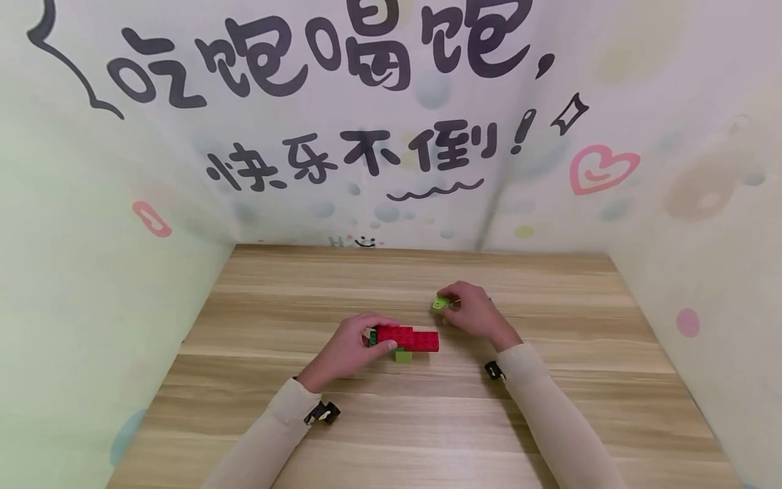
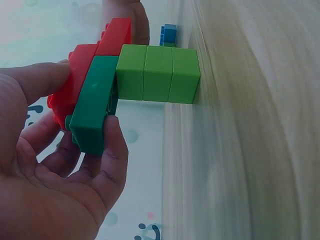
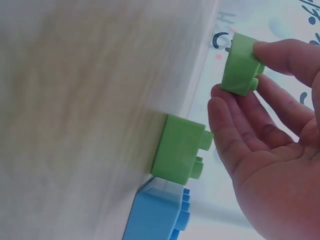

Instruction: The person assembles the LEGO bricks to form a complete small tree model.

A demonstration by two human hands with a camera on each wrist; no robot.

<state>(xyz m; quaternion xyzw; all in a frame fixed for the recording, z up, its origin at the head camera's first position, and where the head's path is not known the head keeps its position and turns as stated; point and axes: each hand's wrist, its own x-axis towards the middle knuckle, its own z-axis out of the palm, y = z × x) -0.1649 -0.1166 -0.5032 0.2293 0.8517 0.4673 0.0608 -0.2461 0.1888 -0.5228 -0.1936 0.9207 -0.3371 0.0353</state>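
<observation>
My left hand (image 1: pixel 352 346) holds a built block piece above the table. Two red bricks (image 1: pixel 397 335) overlap lengthwise on top of it, with a dark green brick (image 2: pixel 93 105) beneath. Below that, a column of light green blocks (image 2: pixel 158 74) reaches down towards the wood. The thumb lies against the red side, and other fingers curl around the dark green end. Farther back and to the right, my right hand (image 1: pixel 476 312) pinches a small light green block (image 3: pixel 242 65) between thumb and fingers, its studs turned towards the palm.
Another light green block (image 3: pixel 179 149) and a blue block (image 3: pixel 154 212) stand side by side on the wooden table (image 1: pixel 293 278) near my right hand. Printed white walls (image 1: pixel 366 217) enclose the table at the back and both sides.
</observation>
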